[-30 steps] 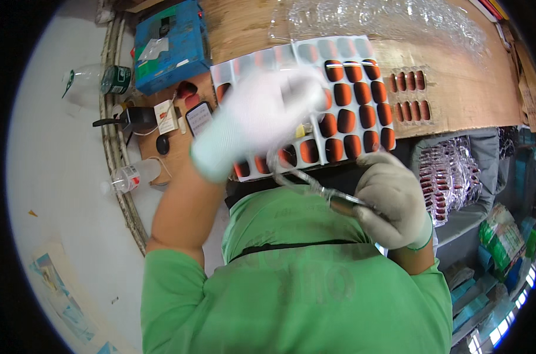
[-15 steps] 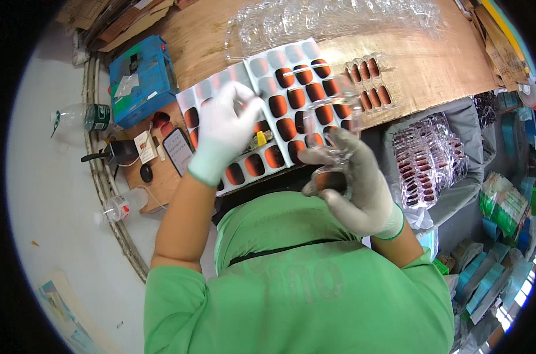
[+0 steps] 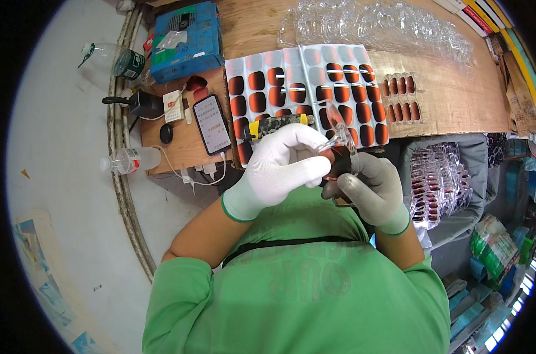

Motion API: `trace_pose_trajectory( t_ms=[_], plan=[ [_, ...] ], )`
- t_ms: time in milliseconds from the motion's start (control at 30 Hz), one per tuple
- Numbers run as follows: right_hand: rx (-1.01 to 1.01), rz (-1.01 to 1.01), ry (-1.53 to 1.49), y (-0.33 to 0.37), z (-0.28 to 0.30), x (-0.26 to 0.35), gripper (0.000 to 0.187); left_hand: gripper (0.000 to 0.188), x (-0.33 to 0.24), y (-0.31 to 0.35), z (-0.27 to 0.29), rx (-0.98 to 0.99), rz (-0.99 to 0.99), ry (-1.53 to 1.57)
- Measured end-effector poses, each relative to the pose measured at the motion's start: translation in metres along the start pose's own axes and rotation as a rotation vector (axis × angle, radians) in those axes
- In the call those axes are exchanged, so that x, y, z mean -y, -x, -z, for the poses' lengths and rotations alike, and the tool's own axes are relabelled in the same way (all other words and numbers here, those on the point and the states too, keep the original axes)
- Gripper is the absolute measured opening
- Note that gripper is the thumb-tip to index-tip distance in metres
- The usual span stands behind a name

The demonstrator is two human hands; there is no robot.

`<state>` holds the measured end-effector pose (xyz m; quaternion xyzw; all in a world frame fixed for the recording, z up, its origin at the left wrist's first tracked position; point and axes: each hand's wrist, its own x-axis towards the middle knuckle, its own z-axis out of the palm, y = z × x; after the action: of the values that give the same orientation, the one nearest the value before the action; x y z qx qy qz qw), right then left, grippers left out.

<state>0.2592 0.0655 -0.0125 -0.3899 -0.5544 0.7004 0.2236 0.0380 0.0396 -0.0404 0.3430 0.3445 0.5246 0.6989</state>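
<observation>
My left hand [image 3: 283,168], in a white glove, is closed, its thumb and fingertips pinching the edge of a dark reddish sunglass lens [image 3: 342,160]. My right hand [image 3: 377,192], in a greyish glove, grips a clear plastic glasses frame [image 3: 339,139] around that lens. Whether the lens sits fully in the rim is hard to tell. Both hands are together in front of my green shirt, at the near edge of a white lens sheet [image 3: 304,68] bearing rows of dark-to-orange lenses. A yellow-and-black patterned object [image 3: 274,125] lies on the sheet, partly behind my left hand.
Clear frames [image 3: 374,26] are heaped at the back. Lensed frames [image 3: 401,97] lie right of the sheet; more fill a grey-lined bin [image 3: 436,183]. A phone [image 3: 211,125], a charger [image 3: 145,105], a blue box [image 3: 185,44] and plastic bottles [image 3: 139,160] are at left.
My left hand has come from above the lens sheet down and right to meet my right hand at the glasses frame. The view has shifted, so the table appears farther right.
</observation>
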Motion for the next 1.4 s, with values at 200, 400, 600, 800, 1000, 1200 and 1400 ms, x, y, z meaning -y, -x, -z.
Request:
trace_pose_trajectory(
  t_ms=[200,400,600,800,1000,1200,1400],
  plan=[
    [0.075,0.116,-0.027,0.003,-0.001,-0.01,0.017,0.012,-0.011,0.011,-0.01,0.144,-0.046,-0.23],
    [-0.042,0.144,-0.015,0.002,-0.012,-0.007,0.02,0.008,-0.019,0.003,-0.01,0.124,-0.169,-0.517],
    [-0.087,0.28,0.163,0.006,-0.013,-0.004,0.021,0.009,-0.023,0.01,-0.015,0.047,-0.398,-0.832],
    [0.002,0.311,0.224,0.004,-0.004,-0.003,0.02,0.01,-0.017,0.019,-0.018,0.019,-0.536,-0.917],
    [0.018,0.317,0.262,0.002,-0.002,0.008,0.016,0.01,-0.025,0.025,-0.02,0.047,-0.415,-0.921],
    [-0.012,0.285,0.377,0.003,-0.009,0.007,0.017,0.018,-0.026,0.025,-0.015,0.081,-0.382,-1.031],
    [-0.056,0.361,0.539,0.001,-0.012,0.015,0.018,0.019,-0.021,0.025,-0.019,0.017,-0.388,-1.07]
  ],
)
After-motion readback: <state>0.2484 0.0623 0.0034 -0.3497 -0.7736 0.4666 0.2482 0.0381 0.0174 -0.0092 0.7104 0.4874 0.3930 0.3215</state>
